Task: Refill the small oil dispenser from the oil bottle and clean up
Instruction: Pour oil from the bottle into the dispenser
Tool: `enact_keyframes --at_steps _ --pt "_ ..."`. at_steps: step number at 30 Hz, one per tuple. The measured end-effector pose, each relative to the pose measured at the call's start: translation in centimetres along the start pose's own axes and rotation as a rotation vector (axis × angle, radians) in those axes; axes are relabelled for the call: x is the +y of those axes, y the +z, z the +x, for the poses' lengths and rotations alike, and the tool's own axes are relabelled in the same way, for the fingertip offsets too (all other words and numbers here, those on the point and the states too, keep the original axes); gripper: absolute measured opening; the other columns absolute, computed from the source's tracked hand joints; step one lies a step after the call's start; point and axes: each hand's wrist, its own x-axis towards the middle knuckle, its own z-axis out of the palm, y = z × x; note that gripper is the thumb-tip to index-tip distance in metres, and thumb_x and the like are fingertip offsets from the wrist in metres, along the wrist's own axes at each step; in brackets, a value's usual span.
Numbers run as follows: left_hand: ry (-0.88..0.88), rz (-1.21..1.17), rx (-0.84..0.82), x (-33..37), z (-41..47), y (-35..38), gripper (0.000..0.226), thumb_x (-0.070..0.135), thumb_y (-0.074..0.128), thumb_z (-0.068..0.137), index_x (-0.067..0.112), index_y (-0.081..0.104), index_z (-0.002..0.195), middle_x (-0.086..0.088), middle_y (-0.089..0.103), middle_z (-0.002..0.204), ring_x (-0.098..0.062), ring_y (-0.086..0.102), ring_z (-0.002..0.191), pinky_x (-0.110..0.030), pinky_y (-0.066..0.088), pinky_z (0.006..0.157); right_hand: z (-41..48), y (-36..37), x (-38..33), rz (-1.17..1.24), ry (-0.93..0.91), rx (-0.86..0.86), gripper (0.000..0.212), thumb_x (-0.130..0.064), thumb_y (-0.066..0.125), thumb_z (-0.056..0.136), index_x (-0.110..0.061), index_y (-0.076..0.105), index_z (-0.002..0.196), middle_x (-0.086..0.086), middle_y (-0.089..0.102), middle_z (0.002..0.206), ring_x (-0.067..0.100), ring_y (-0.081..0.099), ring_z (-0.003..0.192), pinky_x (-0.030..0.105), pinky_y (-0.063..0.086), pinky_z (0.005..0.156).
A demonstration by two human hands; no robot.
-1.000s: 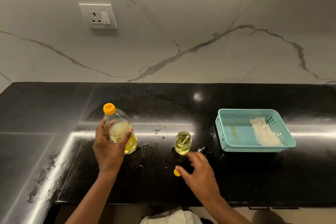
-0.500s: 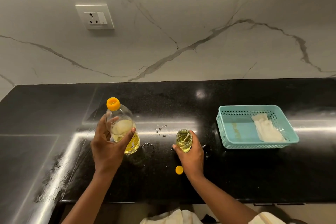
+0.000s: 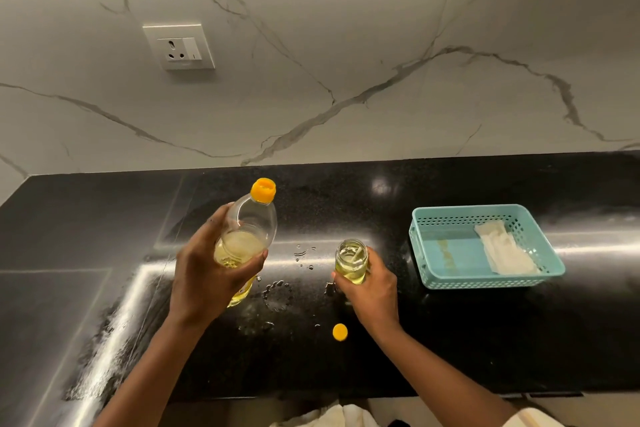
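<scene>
The left grip [image 3: 207, 274] is clasping the bottle [image 3: 251, 229] round its belly, left of centre, tilted above the table [image 3: 485, 340]; the right grip [image 3: 374, 291] is curling round the open dispenser [image 3: 351, 262] at centre, a loose cap [image 3: 340, 332] lying just below; spilled drops [image 3: 304, 253] are suggesting slick walls, so the thin, part-full bottle is likely needing a firm mid-body hold, the small glassy dispenser a gentle one round its side.

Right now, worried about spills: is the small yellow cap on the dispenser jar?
No, the small yellow cap lies on the counter, apart from the dispenser jar gripped by the right hand.
</scene>
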Motion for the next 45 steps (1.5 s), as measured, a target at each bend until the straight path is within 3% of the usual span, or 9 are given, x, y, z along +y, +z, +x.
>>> enact_keyframes --at_steps 3,6,11,17,20,33,45 --pt "0.089 0.126 -0.035 1.7 1.7 -1.1 0.088 0.023 0.1 0.072 0.026 0.06 0.15 0.003 0.075 0.125 -0.017 0.07 0.107 -0.032 0.057 0.09 1.2 -1.3 -3.0 0.024 -0.045 0.012 0.053 -0.038 0.096 0.068 -0.029 0.069 0.113 -0.015 0.074 0.089 0.0 0.07 0.082 0.032 0.061 0.074" --pt "0.208 0.28 -0.068 3.1 3.5 -2.5 0.093 0.026 0.101 0.07 0.019 0.059 0.152 -0.008 0.077 0.126 -0.025 0.074 0.104 -0.04 0.061 0.088 2.6 -2.7 -6.0 0.054 -0.12 -0.015 0.054 -0.041 0.096 0.067 -0.029 0.07 0.113 -0.013 0.077 0.091 0.0 0.073 0.082 0.033 0.062 0.074" --pt "0.427 0.519 -0.119 6.3 6.4 -4.8 0.101 0.03 0.104 0.065 0.005 0.058 0.151 -0.022 0.077 0.124 -0.038 0.079 0.092 -0.047 0.064 0.08 4.0 -5.2 -10.9 0.092 -0.263 -0.083 0.063 -0.039 0.098 0.066 -0.026 0.071 0.121 -0.013 0.078 0.1 -0.001 0.073 0.089 0.02 0.061 0.077" --pt "0.559 0.728 -0.15 9.9 9.7 -7.8 0.103 0.037 0.103 0.063 0.006 0.058 0.151 -0.016 0.079 0.107 -0.032 0.076 0.072 -0.039 0.063 0.063 5.1 -6.7 -14.6 0.097 -0.368 -0.123 0.058 -0.037 0.099 0.066 -0.026 0.072 0.116 -0.018 0.075 0.095 -0.007 0.071 0.091 0.008 0.055 0.075" --pt "0.586 0.817 -0.162 11.4 10.8 -8.6 0.101 0.036 0.104 0.061 0.006 0.061 0.148 -0.012 0.078 0.098 -0.031 0.074 0.07 -0.036 0.059 0.059 5.2 -7.0 -15.6 0.076 -0.405 -0.127 0.055 -0.039 0.099 0.066 -0.028 0.071 0.113 -0.022 0.072 0.091 -0.008 0.069 0.09 0.008 0.055 0.074" --pt "0.614 1.034 -0.229 13.9 12.5 -10.5 0.109 0.034 0.107 0.052 0.004 0.063 0.146 -0.015 0.077 0.094 -0.032 0.074 0.07 -0.036 0.06 0.054 5.5 -7.1 -17.8 0.068 -0.492 -0.138 0.06 -0.042 0.098 0.069 -0.025 0.071 0.12 -0.015 0.074 0.103 -0.002 0.071 0.091 0.007 0.055 0.077" --pt "0.673 1.099 -0.218 14.4 13.3 -10.3 0.109 0.025 0.109 0.047 0.0 0.064 0.143 -0.023 0.078 0.098 -0.042 0.078 0.078 -0.047 0.065 0.057 5.8 -7.3 -18.3 0.068 -0.507 -0.134 0.058 -0.041 0.097 0.071 -0.02 0.073 0.12 -0.01 0.077 0.105 -0.003 0.071 0.089 0.004 0.052 0.073"
